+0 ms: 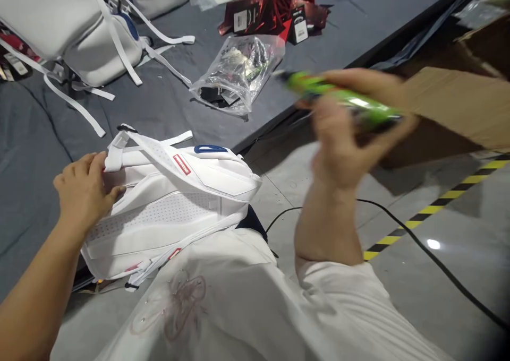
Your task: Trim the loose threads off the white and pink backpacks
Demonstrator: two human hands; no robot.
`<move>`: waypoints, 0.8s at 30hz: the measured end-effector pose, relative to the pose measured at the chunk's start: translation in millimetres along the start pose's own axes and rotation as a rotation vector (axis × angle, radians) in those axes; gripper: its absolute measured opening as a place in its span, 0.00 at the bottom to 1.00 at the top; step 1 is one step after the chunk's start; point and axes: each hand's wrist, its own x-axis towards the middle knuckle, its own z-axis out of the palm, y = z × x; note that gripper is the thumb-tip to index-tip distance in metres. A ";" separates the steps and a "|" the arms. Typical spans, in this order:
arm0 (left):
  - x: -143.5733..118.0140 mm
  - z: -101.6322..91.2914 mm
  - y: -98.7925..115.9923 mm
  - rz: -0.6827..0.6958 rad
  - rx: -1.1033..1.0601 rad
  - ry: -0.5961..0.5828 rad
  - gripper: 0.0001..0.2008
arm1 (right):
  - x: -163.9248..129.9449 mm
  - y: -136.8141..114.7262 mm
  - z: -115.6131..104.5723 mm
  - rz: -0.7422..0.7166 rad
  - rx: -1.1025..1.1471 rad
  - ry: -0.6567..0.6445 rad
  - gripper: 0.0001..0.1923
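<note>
Fingers of the left hand (85, 191) rest spread on the upper edge of a white padded fabric backpack (171, 202), which lies on its side at seven o'clock, against the person's lap. At two o'clock the right hand (342, 138) is raised and blurred, its fingers curled around a bright green pen-shaped tool (342, 96). At twelve o'clock a clear plastic bag (239, 71) lies on a grey cloth-covered table (40, 132).

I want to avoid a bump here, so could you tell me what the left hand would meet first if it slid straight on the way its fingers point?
The left hand already rests on the white backpack; sliding on, it would probably meet the shoulder strap first.
</note>
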 end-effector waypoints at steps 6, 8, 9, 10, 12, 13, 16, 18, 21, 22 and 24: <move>-8.1 2.5 2.9 -0.011 -0.069 0.043 0.34 | -41.3 -57.9 144.3 -0.076 0.272 -0.929 0.07; -8.4 6.8 2.2 -0.005 -0.109 0.046 0.34 | -63.1 -59.4 165.3 -0.072 0.199 -1.065 0.07; -7.8 9.9 1.3 -0.006 -0.127 0.056 0.35 | -72.9 -56.5 171.9 -0.061 0.167 -1.075 0.07; -7.1 13.3 0.2 -0.007 -0.141 0.068 0.35 | -81.6 -52.0 176.6 -0.041 0.144 -1.061 0.07; -5.9 19.8 -1.9 -0.009 -0.163 0.086 0.36 | -95.4 -41.9 182.2 0.002 0.104 -1.010 0.07; -5.6 22.4 -2.5 -0.008 -0.172 0.091 0.35 | -100.5 -37.7 183.7 0.015 0.087 -0.992 0.07; -5.2 27.3 -3.5 -0.004 -0.190 0.095 0.33 | -109.6 -31.9 188.1 0.023 0.064 -0.996 0.08; -4.4 29.4 -3.9 -0.002 -0.201 0.091 0.32 | -111.3 -31.4 194.5 0.027 0.053 -1.035 0.08; -1.5 32.8 -4.7 -0.002 -0.216 0.078 0.31 | -110.7 -29.0 208.5 0.004 0.039 -1.096 0.07; -0.1 33.9 -4.8 -0.001 -0.215 0.074 0.31 | -110.6 -27.6 212.7 -0.026 0.033 -1.113 0.08; 2.8 35.5 -4.9 -0.001 -0.205 0.060 0.31 | -111.5 -24.6 218.1 -0.120 -0.001 -1.142 0.08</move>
